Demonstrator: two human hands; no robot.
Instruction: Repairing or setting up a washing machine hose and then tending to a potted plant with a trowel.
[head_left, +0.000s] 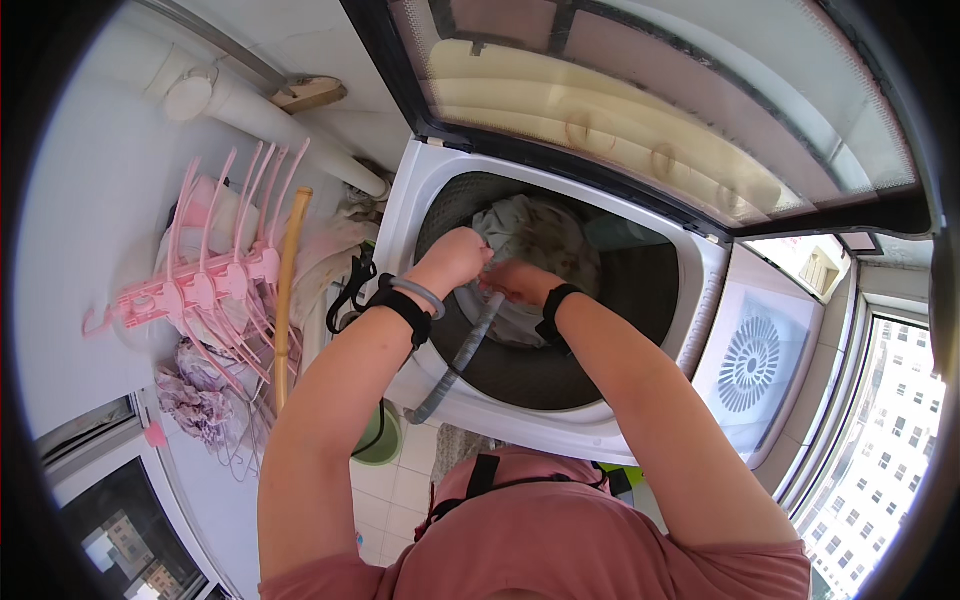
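Both of my hands are over the open drum of a top-loading washing machine (397, 225). My right hand (529, 281) is closed around the upper end of a grey corrugated hose (465, 349), which runs down over the front rim. My left hand (454, 259) is curled close beside it, fingertips near the hose end; whether it grips anything is hidden. Beneath my hands, light-coloured laundry (555, 240) with brownish patches lies in the dark drum (637, 300).
The tinted machine lid (600, 112) stands raised behind the drum. At left hang a pink folding hanger rack (202, 289) and crumpled fabric (199, 390), beside a bamboo pole (289, 300). A green bucket (382, 435) sits on the tiled floor (382, 495). A window (877, 450) is at right.
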